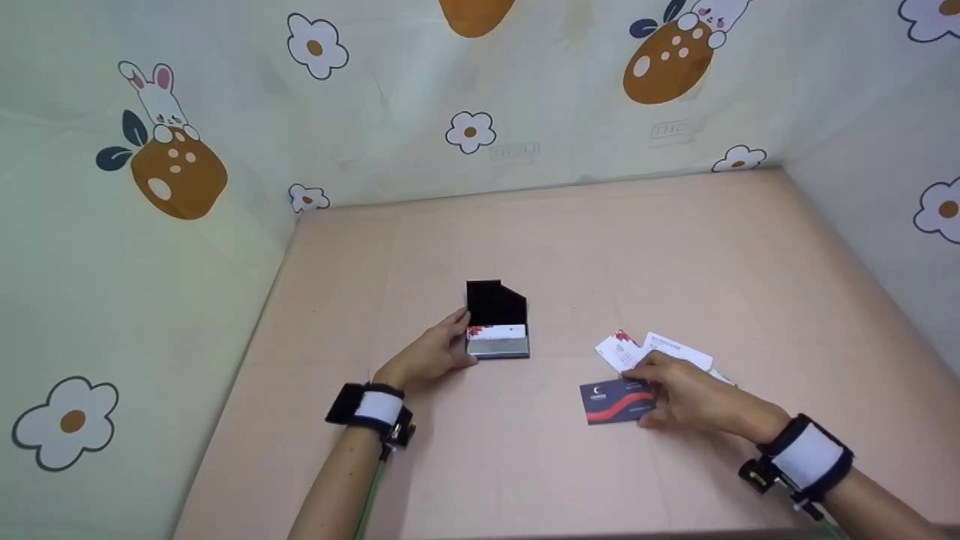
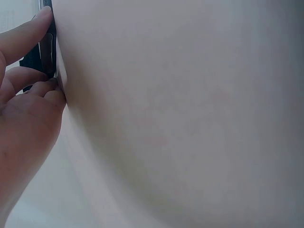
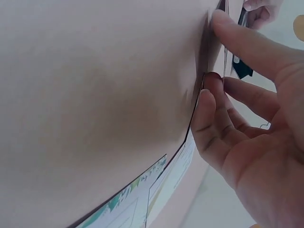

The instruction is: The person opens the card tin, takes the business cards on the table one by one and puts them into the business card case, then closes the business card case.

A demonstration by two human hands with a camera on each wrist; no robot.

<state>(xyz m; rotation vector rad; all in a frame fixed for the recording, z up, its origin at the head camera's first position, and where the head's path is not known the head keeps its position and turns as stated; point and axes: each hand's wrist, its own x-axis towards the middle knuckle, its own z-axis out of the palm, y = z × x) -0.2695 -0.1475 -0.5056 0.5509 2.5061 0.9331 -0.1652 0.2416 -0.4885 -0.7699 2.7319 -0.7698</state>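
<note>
A card case (image 1: 497, 347) lies on the table with its black lid (image 1: 495, 301) raised at the back. Inside it, a white card with red flowers (image 1: 506, 331) shows above the silver front. My left hand (image 1: 427, 352) holds the case at its left side, thumb near the front corner and fingers along the edge. To the right, my right hand (image 1: 690, 397) pinches a dark business card (image 1: 604, 405) with a red wave by its right end. In the right wrist view, the thumb and fingers of that hand (image 3: 251, 104) are close above the tabletop.
Behind and partly under my right hand lie a flowered white card (image 1: 616, 351), a plain white card (image 1: 686, 352) and a leaf-patterned card (image 3: 126, 204). The pink tabletop (image 1: 420, 255) meets a wall covering (image 1: 390, 142) with rabbits and flowers at the back.
</note>
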